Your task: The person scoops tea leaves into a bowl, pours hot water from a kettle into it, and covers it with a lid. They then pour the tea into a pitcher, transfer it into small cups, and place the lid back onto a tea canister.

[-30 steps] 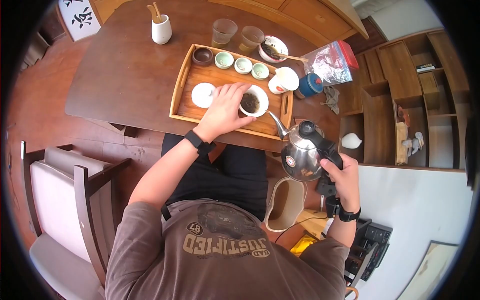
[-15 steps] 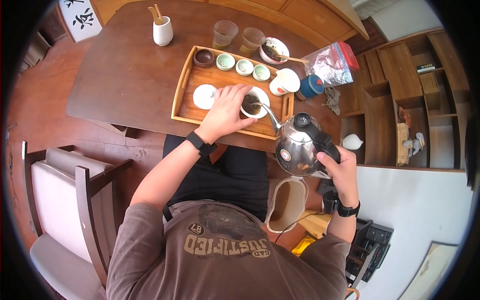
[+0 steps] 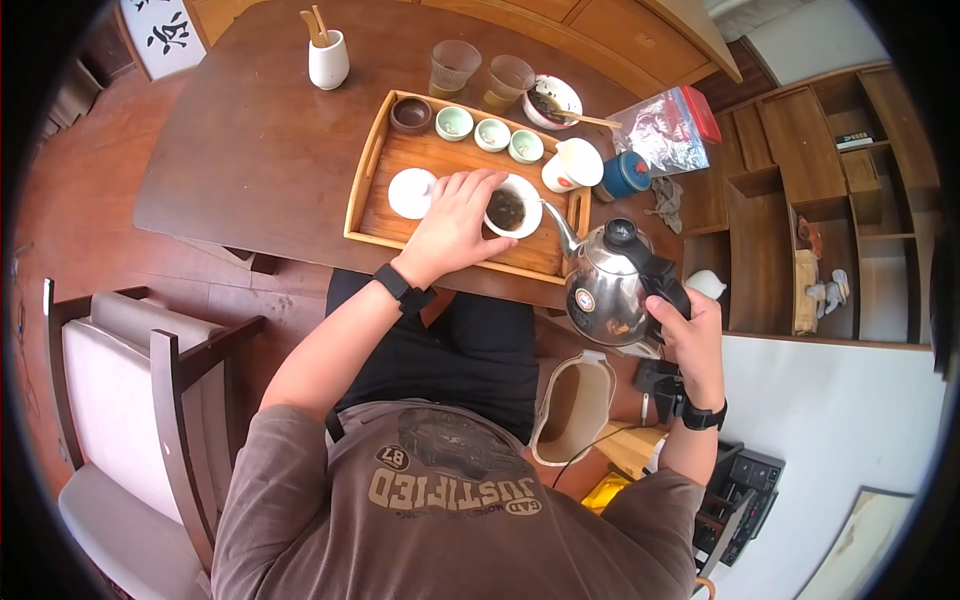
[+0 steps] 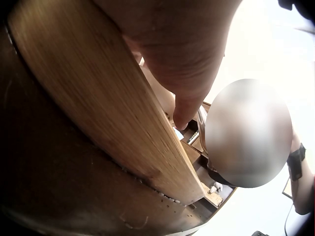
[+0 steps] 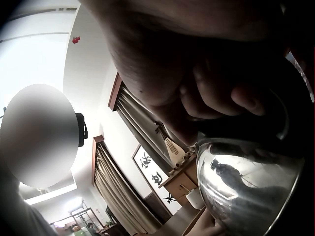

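Note:
A white gaiwan bowl (image 3: 530, 218) with dark wet tea leaves stands lidless on a bamboo tray (image 3: 432, 151). My left hand (image 3: 452, 222) spans its left side, fingertips at the far rim and thumb at the near one. The white lid (image 3: 408, 193) lies on the tray left of that hand. In my right hand (image 3: 692, 338) is the black handle of a shiny steel kettle (image 3: 600, 298), held over the tray's right front edge. Its spout tip overlaps the bowl's right rim in the head view. The right wrist view shows fingers curled round the handle.
Along the tray's back are a brown cup (image 3: 411, 115), several pale green cups (image 3: 454, 123) and a white pitcher (image 3: 572, 168). Behind stand clear plastic cups (image 3: 455, 68) and a bowl of leaves (image 3: 553, 100). A blue canister (image 3: 626, 174) is beside the tray; a bin (image 3: 576, 410) is below.
The kettle tilted forward, its spout moving left over the gaiwan bowl, then drew back right and tipped back. My left hand has kept its place at the bowl.

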Demonstrator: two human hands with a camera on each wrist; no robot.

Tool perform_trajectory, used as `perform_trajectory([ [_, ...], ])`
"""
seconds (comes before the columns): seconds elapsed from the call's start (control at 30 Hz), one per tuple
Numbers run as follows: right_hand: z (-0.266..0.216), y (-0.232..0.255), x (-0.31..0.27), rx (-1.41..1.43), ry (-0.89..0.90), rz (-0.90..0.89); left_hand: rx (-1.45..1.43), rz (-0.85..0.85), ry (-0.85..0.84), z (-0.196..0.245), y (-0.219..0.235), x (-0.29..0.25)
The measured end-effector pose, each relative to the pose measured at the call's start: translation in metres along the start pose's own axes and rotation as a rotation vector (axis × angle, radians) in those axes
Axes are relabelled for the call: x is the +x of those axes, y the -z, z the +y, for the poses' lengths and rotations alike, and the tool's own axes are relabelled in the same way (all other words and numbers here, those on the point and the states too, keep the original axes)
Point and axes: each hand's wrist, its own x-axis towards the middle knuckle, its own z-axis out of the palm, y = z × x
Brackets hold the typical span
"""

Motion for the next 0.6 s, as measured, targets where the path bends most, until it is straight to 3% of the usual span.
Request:
perform_trajectory([
  [0.4,-0.0039,0.0012,-0.0085,-0.048,-0.088,-0.076,0.016,-0.001,-0.004,0.0002,-0.0005,0.0005],
  [0.6,-0.0070,-0.0035,-0.0102,-0.028,-0.034,-0.099,0.016,0.001,-0.006,0.0013,0.0000,0.0004],
])
